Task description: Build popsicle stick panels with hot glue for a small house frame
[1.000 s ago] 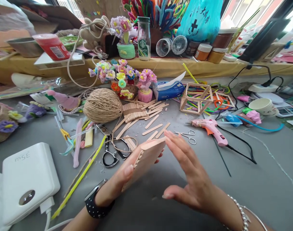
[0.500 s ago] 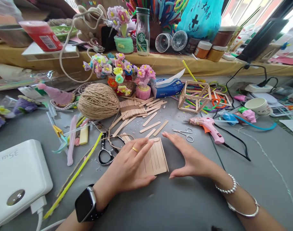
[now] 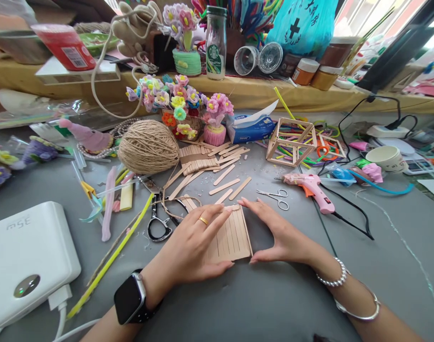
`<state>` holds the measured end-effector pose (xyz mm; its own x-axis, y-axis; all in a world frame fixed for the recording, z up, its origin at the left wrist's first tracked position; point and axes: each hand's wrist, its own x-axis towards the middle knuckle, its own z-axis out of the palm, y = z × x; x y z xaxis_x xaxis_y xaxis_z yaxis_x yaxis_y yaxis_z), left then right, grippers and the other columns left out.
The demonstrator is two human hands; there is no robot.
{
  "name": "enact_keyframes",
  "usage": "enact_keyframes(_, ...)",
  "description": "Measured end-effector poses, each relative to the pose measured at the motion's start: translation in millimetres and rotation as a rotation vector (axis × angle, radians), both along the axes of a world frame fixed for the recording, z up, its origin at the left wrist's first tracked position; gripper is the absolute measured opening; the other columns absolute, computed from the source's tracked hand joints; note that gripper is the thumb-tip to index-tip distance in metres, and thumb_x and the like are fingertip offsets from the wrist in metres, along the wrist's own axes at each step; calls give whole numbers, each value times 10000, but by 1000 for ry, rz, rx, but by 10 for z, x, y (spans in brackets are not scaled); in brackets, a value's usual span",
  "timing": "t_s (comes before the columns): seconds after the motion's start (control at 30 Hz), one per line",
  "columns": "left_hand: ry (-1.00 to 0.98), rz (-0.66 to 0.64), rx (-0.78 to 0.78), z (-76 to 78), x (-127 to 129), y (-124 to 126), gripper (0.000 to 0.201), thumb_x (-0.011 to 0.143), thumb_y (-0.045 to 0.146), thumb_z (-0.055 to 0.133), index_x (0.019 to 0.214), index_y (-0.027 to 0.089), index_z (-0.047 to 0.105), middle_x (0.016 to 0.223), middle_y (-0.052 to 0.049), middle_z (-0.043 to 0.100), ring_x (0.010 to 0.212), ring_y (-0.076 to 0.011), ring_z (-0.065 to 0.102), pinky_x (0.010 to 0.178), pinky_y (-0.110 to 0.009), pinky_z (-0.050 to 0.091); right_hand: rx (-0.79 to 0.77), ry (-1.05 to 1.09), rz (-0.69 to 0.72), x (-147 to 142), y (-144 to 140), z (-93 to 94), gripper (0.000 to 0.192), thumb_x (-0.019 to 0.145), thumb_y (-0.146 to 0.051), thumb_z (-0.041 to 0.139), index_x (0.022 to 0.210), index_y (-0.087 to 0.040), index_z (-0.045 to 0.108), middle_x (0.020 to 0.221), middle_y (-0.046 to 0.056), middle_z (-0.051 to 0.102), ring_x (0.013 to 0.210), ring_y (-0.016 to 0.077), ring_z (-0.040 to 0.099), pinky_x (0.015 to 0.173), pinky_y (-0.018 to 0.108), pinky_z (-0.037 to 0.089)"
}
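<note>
A flat panel of glued wooden craft sticks (image 3: 234,236) lies on the grey table (image 3: 259,304) in front of me. My left hand (image 3: 188,247), with a ring and a smartwatch on the wrist, rests palm down on the panel's left part. My right hand (image 3: 279,232), with bracelets on the wrist, lies against the panel's right edge, fingers straight and thumb at the near corner. Loose craft sticks (image 3: 224,183) lie just beyond the panel.
Black scissors (image 3: 158,221) and a twine ball (image 3: 148,146) lie to the left; small scissors (image 3: 276,197), a pink glue gun (image 3: 311,185) and a stick cube frame (image 3: 291,142) to the right. A white power pack (image 3: 26,261) sits near left. Pipe-cleaner flowers (image 3: 177,102) stand behind.
One second ago I held the panel tilted up in my left hand. It now lies flat on the table, with my left palm on it and my right hand against its edge.
</note>
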<state>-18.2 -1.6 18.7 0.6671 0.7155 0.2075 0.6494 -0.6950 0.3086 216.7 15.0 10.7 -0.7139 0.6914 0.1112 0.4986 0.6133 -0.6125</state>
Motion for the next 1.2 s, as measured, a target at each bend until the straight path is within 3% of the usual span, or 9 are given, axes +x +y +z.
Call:
enact_keyframes(0.23, -10, -9, 5, 0, -14, -9, 732, 690, 460, 552, 1294, 143, 287, 1260, -162, 390, 1131, -296, 368, 925, -458, 324, -20, 77, -21, -7, -3, -7, 979, 625, -423, 673, 1364, -225, 63, 1368, 99, 313, 1249, 223, 289, 1054, 472, 152)
enact_keyframes(0.6, -13, -28, 57, -11, -17, 1, 624, 694, 429, 563, 1242, 176, 405, 1285, -167, 345, 1153, -308, 359, 933, -479, 316, -9, 120, -27, -7, -12, -22, 961, 614, -430, 682, 1360, -223, 112, 1373, 87, 311, 1262, 227, 262, 1059, 448, 166)
enact_keyframes(1.2, -54, -22, 68, -2, -21, -13, 631, 667, 411, 598, 1232, 190, 425, 1264, -162, 362, 1137, -311, 368, 922, -477, 334, -9, 119, -26, -13, -14, -23, 952, 624, -442, 672, 1362, -229, 111, 1378, 86, 300, 1256, 241, 274, 1053, 478, 169)
